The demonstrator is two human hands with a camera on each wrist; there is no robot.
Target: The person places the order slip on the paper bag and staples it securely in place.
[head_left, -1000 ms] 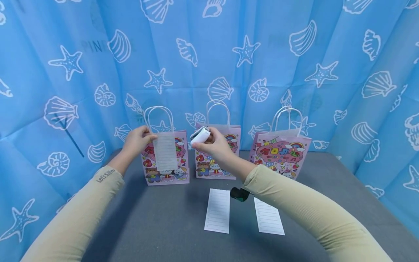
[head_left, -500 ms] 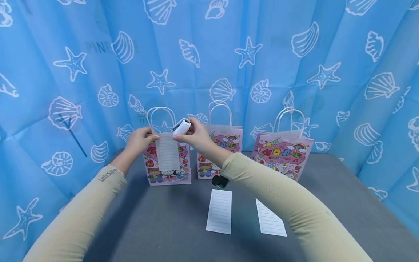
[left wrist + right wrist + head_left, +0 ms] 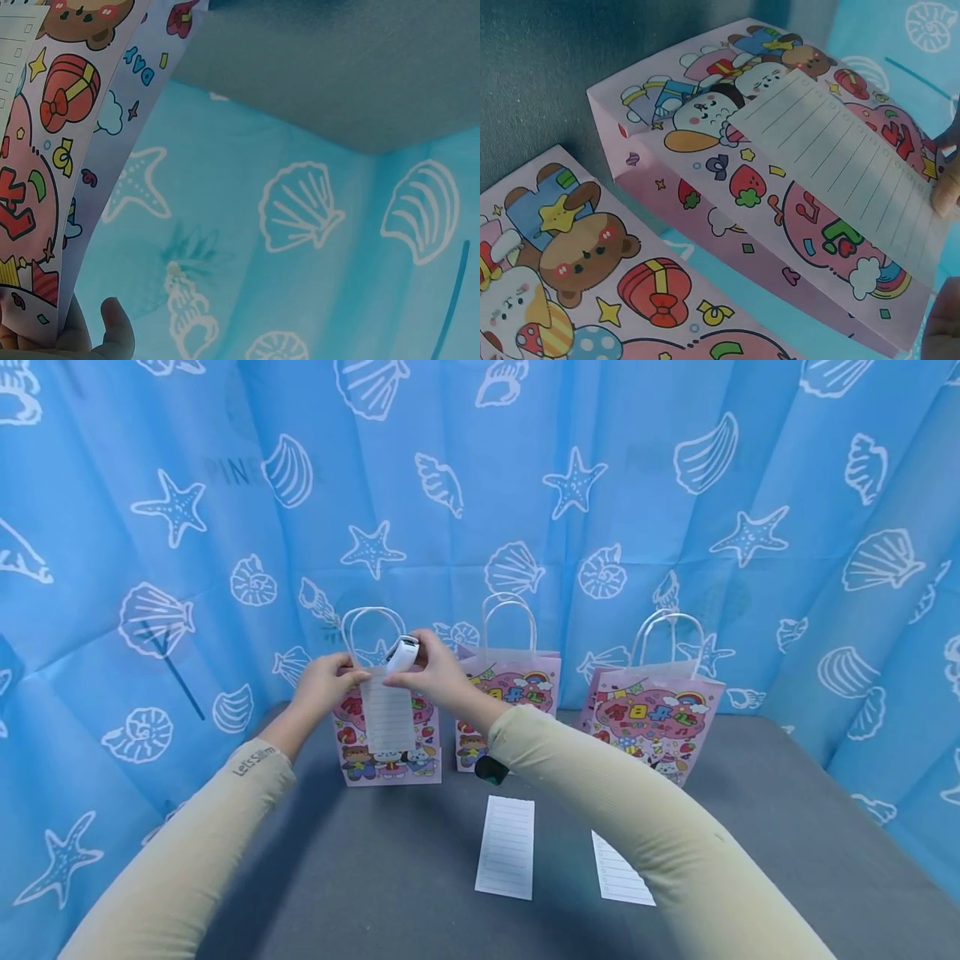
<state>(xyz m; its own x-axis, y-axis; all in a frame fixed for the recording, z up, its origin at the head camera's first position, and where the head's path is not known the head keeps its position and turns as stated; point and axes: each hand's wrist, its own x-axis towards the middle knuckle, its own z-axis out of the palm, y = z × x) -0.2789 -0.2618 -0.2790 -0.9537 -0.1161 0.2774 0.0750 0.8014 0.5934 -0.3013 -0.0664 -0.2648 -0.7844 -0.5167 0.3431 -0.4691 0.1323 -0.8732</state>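
Observation:
My left hand [image 3: 324, 683] pinches a lined paper slip [image 3: 388, 720] against the top edge of the left pink gift bag [image 3: 427, 768]. The slip hangs flat down the bag's printed front, its ruled lines and small checkboxes showing in the right wrist view. In my right hand [image 3: 442, 675] is a small white stapler [image 3: 403, 654], gripped between thumb and fingers right at the slip's top edge. The left wrist view shows the bag's side [image 3: 124, 127] and some of my left fingers [image 3: 116, 330] behind its top.
Two matching gift bags with white handles, a middle one [image 3: 542, 681] and a right one [image 3: 652, 714], stand alongside. On the grey table [image 3: 375, 877] lie two more lined slips, one in front [image 3: 507, 847] and one [image 3: 621, 872] partly under my right forearm. A blue shell-print curtain [image 3: 480, 485] hangs behind.
My right hand has moved left with the stapler, from in front of the middle bag to the top of the slip on the left bag. My left hand keeps its pinch.

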